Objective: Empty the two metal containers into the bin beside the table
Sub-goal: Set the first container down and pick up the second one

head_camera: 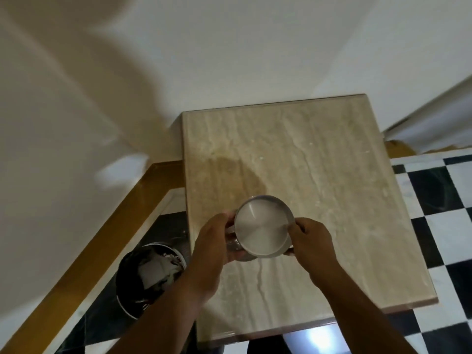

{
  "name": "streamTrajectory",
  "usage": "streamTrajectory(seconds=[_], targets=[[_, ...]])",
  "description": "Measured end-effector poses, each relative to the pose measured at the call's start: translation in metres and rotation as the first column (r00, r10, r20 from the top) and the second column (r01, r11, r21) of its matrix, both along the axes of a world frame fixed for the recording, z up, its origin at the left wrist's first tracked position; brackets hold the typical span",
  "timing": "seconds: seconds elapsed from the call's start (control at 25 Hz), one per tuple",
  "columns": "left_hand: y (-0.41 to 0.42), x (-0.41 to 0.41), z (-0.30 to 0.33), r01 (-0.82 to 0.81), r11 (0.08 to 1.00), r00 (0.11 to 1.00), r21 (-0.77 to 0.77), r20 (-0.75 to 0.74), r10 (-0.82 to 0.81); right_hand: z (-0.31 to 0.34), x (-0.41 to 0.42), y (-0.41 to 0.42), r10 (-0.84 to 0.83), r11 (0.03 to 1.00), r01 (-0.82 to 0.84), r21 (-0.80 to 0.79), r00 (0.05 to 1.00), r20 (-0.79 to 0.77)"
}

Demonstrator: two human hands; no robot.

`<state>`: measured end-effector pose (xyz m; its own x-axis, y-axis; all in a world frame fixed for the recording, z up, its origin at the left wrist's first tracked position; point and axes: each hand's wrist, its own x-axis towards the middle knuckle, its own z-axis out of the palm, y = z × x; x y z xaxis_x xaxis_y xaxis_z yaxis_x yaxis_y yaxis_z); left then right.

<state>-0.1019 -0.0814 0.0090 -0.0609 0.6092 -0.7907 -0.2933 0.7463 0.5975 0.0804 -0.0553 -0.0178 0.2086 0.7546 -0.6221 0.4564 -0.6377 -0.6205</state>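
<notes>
**Two hands holding a round metal container over a stone-topped table**

We see, as the largest elements, a plain white wall (pixel 229 47) filling the far half of the view and a black-and-white chequered floor (pixel 439 200) at the right and near edges, bordered on the left by a tan strip. Against the wall stands the table (pixel 332 162), its beige veined stone top square and tilted in the wide-angle view; a darker stain lies left of its centre, just beyond the hands.

On the floor to the near left, just beside the table's left edge, we find the bin (pixel 150 277), round and dark, lined with a dark bag and holding pale crumpled material.

Over the near-left part of the tabletop we see the metal container (pixel 263 227), round and shallow, its flat pale disc facing the camera; blur prevents us from telling whether this face is a lid, the base or the interior. A second shiny metal body shows partly below and to its left, against the left palm; we cannot tell whether it is a separate container.

The left hand (pixel 212 249) has its fingers curled around the container's left side. The right hand (pixel 311 238) pinches the right rim with bent fingertips. Both forearms enter from the near edge.
</notes>
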Motion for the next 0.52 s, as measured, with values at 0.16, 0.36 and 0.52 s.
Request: streamTrajectory(seconds=[0.16,0.36,0.52], targets=[[0.023,0.055,-0.011,-0.023,0.994,1.0,-0.107,-0.017,0.021,-0.017,0.05,0.011,-0.025,1.0,0.025,-0.003,0.999,0.048],[0.034,0.11,-0.026,0.014,0.989,1.0,-0.15,-0.006,-0.015,-0.043,0.101,0.022,0.006,1.0,-0.002,-0.029,0.991,0.134],[0.036,0.132,-0.042,0.096,0.98,0.995,-0.172,-0.013,-0.1,-0.062,0.118,0.024,0.053,0.997,-0.04,-0.064,0.976,0.21]])
